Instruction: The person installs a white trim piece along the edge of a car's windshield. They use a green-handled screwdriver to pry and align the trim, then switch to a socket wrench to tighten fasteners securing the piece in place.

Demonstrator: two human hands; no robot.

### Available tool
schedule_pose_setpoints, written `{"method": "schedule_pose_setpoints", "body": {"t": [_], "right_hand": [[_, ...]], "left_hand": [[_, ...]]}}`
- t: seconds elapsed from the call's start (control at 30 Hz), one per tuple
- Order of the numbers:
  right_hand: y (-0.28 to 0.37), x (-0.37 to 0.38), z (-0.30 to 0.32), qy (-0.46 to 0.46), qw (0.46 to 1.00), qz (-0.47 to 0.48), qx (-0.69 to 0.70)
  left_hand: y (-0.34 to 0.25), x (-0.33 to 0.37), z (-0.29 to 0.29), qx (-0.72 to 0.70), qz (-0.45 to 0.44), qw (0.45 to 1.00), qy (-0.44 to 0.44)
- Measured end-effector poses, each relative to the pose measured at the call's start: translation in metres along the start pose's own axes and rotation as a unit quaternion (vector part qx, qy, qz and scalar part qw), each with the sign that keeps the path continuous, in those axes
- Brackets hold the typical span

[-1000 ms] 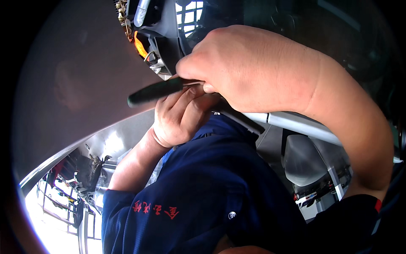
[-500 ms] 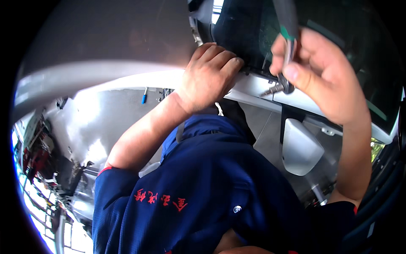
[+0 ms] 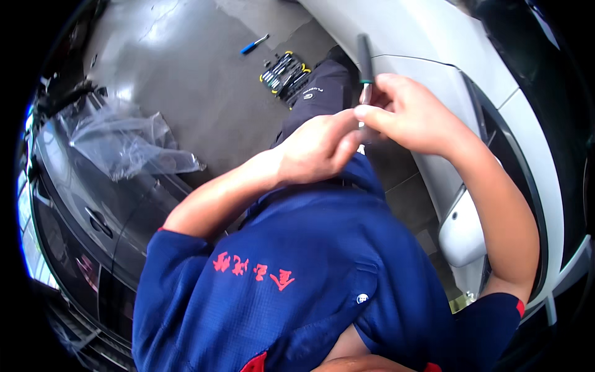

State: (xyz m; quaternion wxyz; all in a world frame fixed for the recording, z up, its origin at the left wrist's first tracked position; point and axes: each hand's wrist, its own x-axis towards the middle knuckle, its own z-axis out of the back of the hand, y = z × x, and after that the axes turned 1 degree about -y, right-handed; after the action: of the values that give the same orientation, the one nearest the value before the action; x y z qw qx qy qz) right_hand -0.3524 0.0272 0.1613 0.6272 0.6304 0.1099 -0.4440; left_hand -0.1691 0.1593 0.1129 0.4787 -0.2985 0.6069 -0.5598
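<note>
Found tool point(image 3: 364, 61) in front of torso, between the two hands, just off the flank of white car point(image 3: 396, 37). Logged long axis as running nearly straight out from the body: handle end farthest away, metal shaft extending back toward the fingers. Placed right hand point(image 3: 406, 118) as the nearer, closed about the shaft just below the handle, thumb laid along the metal; read as a firm grip. Placed left hand point(image 3: 316, 146) to the left of the shaft's near end, fingers bent and bunched against it or right beside it. Could not tell from blur and overlap whether gripping there or only touching.

Recorded look of tool: long, slim, dark handle, green ring at the collar, bright silvery shaft. Could not make out near end, mostly hidden among fingers and smeared.

Noted surroundings. Saw on floor point(image 3: 204, 99), beyond left forearm, open toolbox point(image 3: 285, 75) with yellow along its edges and rows of metal pieces; near it, blue-handled tool point(image 3: 251, 46). Saw clear plastic point(image 3: 130, 142) draped over grey car point(image 3: 139, 208) at left. Saw mirror point(image 3: 462, 232) jutting from white car, beside right forearm.
</note>
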Motion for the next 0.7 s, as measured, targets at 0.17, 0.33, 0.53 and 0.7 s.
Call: {"method": "schedule_pose_setpoints", "body": {"t": [0.17,0.33,0.53,0.7], "right_hand": [[-0.030,0.055,-0.101,-0.096,0.959,0.158,-0.213],[-0.036,0.117,-0.188,0.202,0.954,0.199,0.097],[-0.118,0.207,-0.268,0.269,0.916,0.060,0.291],[-0.191,0.298,-0.321,0.237,0.859,-0.036,0.452]], "left_hand": [[0.034,-0.093,0.009,0.031,0.151,0.983,-0.101],[0.087,-0.165,0.035,-0.085,0.291,0.938,-0.170],[0.216,-0.177,0.066,-0.283,0.381,0.875,-0.098],[0.369,-0.157,0.090,-0.122,0.258,0.957,-0.056]]}}
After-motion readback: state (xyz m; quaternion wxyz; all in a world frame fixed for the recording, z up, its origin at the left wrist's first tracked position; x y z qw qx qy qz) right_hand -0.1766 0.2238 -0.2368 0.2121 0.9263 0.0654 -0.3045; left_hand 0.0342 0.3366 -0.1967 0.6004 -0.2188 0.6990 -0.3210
